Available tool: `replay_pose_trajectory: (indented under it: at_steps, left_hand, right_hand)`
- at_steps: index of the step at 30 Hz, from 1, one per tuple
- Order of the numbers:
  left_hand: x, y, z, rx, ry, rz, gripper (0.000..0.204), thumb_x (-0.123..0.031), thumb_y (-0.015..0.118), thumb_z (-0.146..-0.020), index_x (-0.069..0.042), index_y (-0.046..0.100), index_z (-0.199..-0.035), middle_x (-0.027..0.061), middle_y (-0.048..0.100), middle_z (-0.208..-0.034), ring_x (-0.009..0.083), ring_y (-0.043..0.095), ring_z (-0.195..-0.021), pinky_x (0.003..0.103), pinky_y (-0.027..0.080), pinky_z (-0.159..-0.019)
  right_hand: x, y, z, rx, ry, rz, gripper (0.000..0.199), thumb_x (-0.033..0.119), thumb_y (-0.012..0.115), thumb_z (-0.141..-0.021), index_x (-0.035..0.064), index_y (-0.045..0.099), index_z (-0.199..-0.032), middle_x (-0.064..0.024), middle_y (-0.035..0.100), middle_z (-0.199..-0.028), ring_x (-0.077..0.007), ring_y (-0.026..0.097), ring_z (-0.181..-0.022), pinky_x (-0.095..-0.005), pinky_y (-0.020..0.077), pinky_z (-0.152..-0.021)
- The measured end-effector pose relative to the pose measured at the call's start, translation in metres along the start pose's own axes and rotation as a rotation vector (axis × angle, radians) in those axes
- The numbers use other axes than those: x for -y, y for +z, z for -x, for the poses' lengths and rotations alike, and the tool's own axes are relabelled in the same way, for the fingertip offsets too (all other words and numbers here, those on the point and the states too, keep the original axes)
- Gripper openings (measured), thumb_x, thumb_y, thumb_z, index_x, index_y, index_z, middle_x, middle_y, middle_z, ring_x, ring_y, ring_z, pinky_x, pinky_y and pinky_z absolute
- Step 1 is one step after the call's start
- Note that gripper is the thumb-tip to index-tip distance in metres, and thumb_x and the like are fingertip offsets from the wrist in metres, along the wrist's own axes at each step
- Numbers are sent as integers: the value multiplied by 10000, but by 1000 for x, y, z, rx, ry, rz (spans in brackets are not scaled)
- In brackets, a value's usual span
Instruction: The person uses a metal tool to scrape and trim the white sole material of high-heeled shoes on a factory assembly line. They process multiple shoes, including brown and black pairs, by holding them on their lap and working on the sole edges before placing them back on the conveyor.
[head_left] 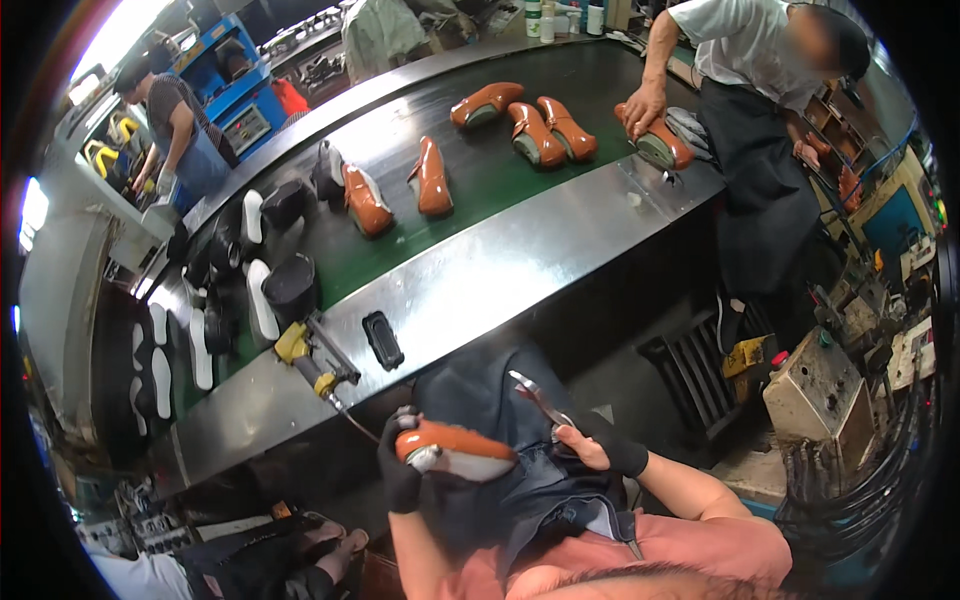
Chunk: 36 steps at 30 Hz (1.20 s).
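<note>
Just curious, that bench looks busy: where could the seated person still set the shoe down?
Bare steel rim runs free between the black phone-like block and the co-worker's shoe. Left of the yellow air tool it is crowded with white soles and black shoes.

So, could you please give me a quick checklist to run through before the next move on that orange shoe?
1. Left hand holds the orange shoe: ok.
2. Right hand holds the pliers: ok.
3. Pliers touching the shoe: not ok, they are apart.
4. Pliers open or shut: cannot tell.
5. Shoe over the lap, off the metal bench: ok.
6. Yellow air tool lies on the bench: ok.
</note>
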<state>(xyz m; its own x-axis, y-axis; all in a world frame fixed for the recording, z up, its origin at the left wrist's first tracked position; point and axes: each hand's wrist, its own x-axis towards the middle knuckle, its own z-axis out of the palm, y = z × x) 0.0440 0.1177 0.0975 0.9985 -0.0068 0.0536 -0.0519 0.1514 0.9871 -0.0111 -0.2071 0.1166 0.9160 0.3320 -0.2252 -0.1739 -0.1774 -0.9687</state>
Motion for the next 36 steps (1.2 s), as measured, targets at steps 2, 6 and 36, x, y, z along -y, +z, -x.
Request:
replay_pose_trajectory:
  at_steps: [2, 6, 36]
  left_hand:
    - [7, 24, -2, -34, 36, 24, 378, -50, 780, -664, -29, 642, -1016, 106, 606, -1160, 239, 581, -1110, 365, 456, -984]
    - [51, 33, -38, 146, 85, -163, 278, -133, 628, -856, 3, 632, -1098, 95, 645, -1081, 199, 617, -978, 315, 491, -862]
    - [49, 68, -27, -52, -14, -38, 645, -488, 223, -1034, -26, 661, -935, 95, 617, -1049, 234, 565, -1069, 369, 406, -1006]
  right_hand:
    - [12, 16, 2, 18, -136, -17, 423, 381, 415, -1046, 37, 578, -862, -35, 521, -781, -145, 485, -726, -293, 427, -706]
    - [13, 32, 10, 103, -120, 17, 402, 355, 392, -1053, 24, 616, -1003, -72, 609, -860, -177, 570, -801, -309, 455, -776]
    - [-10, 57, -28, 336, 462, -724, 556, 449, 283, -1059, 31, 588, -856, -57, 567, -708, -178, 617, -722, -284, 509, -731]
